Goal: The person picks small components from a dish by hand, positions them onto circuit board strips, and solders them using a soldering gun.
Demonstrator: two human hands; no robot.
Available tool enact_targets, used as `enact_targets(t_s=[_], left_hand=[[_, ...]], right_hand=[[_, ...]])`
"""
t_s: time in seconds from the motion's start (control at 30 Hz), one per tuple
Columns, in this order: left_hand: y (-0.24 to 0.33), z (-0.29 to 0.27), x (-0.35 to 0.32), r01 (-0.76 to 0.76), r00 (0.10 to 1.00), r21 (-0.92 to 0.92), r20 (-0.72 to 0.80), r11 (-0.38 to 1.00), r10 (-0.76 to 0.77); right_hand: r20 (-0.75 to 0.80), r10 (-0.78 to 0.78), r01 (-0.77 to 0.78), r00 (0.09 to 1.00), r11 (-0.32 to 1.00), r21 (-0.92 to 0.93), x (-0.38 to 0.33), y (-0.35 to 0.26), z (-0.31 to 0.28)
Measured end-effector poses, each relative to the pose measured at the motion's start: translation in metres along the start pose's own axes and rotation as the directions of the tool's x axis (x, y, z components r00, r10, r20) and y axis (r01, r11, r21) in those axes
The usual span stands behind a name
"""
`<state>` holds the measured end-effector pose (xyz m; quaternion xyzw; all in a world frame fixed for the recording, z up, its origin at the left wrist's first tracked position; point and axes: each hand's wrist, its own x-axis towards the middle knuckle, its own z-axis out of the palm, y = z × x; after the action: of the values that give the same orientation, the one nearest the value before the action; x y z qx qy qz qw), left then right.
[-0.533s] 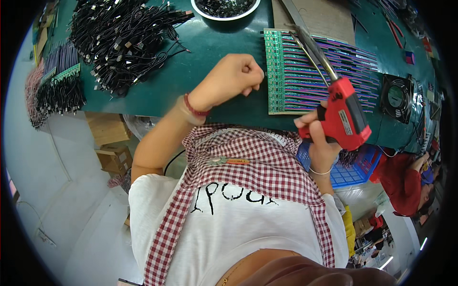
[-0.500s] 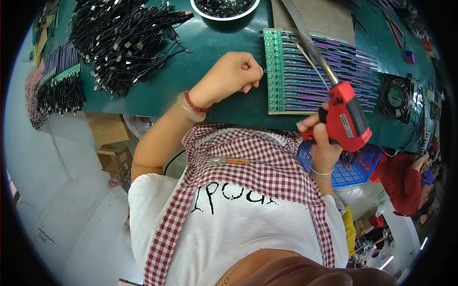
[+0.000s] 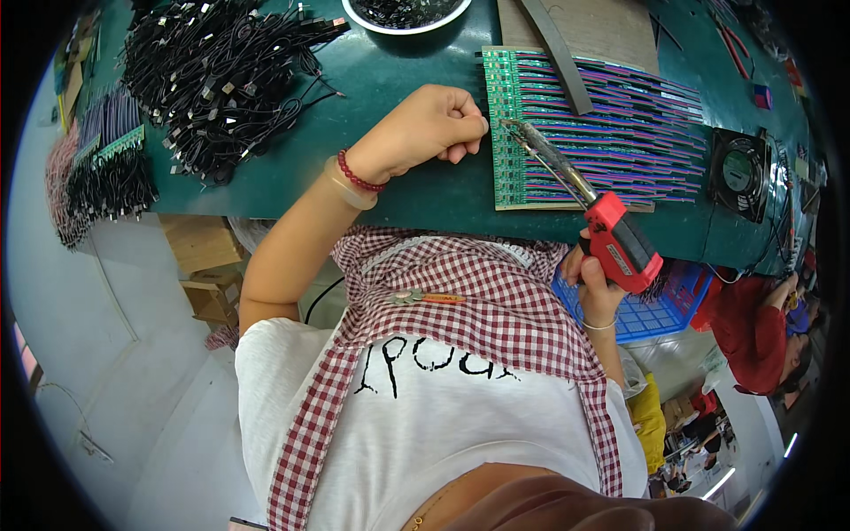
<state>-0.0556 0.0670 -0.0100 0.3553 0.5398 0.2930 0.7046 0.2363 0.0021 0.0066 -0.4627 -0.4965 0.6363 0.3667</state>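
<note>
My right hand (image 3: 595, 281) grips a red and black soldering gun (image 3: 625, 250). Its metal tip reaches the left part of a green circuit board panel (image 3: 507, 181), though contact is hard to confirm. Rows of black, purple and pink wires (image 3: 611, 146) run rightward from that panel. Just left of the panel's edge, my left hand (image 3: 434, 124) is closed, thumb pressed to the curled fingers. Whatever it pinches is hidden or too small to name. A dark grey flat bar (image 3: 558, 57) lies across the upper part of the wires.
A heap of black cables (image 3: 221, 88) lies to the left, with a white bowl (image 3: 408, 30) of small dark parts at the far side. A black fan (image 3: 740, 173) stands on the right. Below the table edge is a blue basket (image 3: 651, 323); another person in red (image 3: 748, 336) is at the right.
The soldering gun has come down and leftward, bringing its tip from above the flat bar to the panel's left part. My left hand has shifted slightly up.
</note>
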Motion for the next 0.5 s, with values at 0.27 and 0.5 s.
enact_targets(t_s=[0.27, 0.5], left_hand=[[-0.0004, -0.0009, 0.001, -0.001, 1.0, -0.022, 0.023, 1.0, 0.001], [-0.0013, 0.0007, 0.0003, -0.007, 1.0, -0.041, 0.007, 0.999, 0.008]], right_hand=[[-0.019, -0.013, 0.013, 1.0, 1.0, -0.004, 0.0, 0.0028, 0.0032], [-0.006, -0.017, 0.017, 1.0, 1.0, 0.009, 0.0005, 0.0012, 0.0058]])
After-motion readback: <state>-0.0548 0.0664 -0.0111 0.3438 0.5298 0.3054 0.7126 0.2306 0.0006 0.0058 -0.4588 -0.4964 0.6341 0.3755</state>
